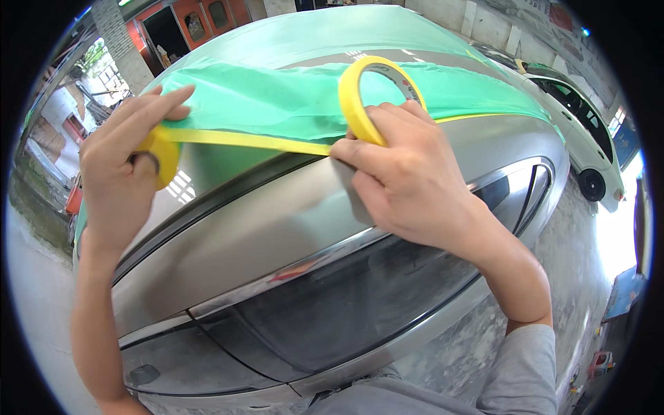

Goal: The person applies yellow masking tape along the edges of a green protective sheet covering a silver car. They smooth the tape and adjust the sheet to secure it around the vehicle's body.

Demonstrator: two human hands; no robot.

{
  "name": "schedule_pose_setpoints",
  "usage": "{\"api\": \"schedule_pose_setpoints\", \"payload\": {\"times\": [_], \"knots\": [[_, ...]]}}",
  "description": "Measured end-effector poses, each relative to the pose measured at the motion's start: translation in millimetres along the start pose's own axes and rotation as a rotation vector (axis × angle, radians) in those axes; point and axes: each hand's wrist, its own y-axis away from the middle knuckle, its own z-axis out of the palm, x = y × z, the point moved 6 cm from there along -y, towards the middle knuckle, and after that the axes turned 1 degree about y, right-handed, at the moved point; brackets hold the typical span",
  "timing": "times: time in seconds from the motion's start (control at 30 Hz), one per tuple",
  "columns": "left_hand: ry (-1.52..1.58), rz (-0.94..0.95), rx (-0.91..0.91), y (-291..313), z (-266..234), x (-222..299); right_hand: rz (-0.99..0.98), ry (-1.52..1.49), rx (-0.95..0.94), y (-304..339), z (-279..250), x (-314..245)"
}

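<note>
My left hand (121,155) holds a roll of yellow masking tape (167,173) at the left, its thumb in the core and its upper fingers stretched out. From there a taut yellow tape strip (252,141) runs along the edge of a green masking film (270,93) to my right hand (408,173). Closed fingers of my right hand grip a second roll of yellow tape (351,97), which stands up above the knuckles. The fingertips of that hand pinch or press the strip at the roof edge of a silver-grey car (277,221). Left of that, the strip spans above a dark roof groove.
Further right, a yellow tape line (484,117) borders the film on the roof. Side windows (346,297) with a chrome trim (304,265) lie below my arms. A white car (577,128) stands at the right, and an orange-red door (197,24) is at the back left.
</note>
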Motion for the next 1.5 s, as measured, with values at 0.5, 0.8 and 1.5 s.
{"api": "schedule_pose_setpoints", "payload": {"times": [0.5, 0.8, 1.5], "knots": [[-0.119, 0.291, -0.026, 124, -65, -47, 0.353, 0.146, -0.116, -31, 1, -38], [-0.145, 0.262, -0.058, 129, -64, -53, 0.403, 0.205, -0.177, -44, 5, -42], [-0.18, 0.086, -0.137, 107, -74, -49, 0.248, 0.181, -0.063, -36, 8, -36]]}}
